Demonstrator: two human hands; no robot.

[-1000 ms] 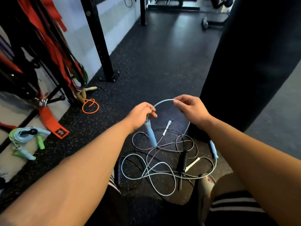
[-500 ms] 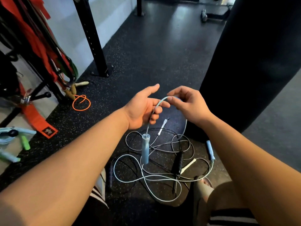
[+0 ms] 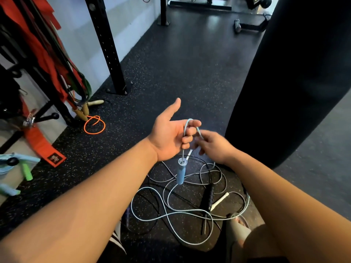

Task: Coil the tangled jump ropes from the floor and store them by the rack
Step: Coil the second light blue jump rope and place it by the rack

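A light blue jump rope (image 3: 171, 215) lies tangled on the black rubber floor with a black rope and a white-handled rope. One blue handle (image 3: 181, 172) hangs in the air below my left hand (image 3: 171, 137). That hand is palm up, thumb out, with its fingers curled over a loop of the blue cord. My right hand (image 3: 214, 147), blurred, pinches the same cord just right of the left fingers. A black handle (image 3: 207, 198) and a white handle (image 3: 220, 201) lie in the tangle.
A rack (image 3: 43, 76) with red and green bands stands at left, an orange rope (image 3: 94, 124) on the floor by its foot. Coiled blue and green ropes (image 3: 17, 168) lie at far left. A black upright post (image 3: 106, 46) stands behind; a heavy bag (image 3: 296, 76) hangs right.
My right hand has moved down and closer to the left fingers, laying the blue cord over them. My left fingers have curled onto the loop. The handle still dangles.
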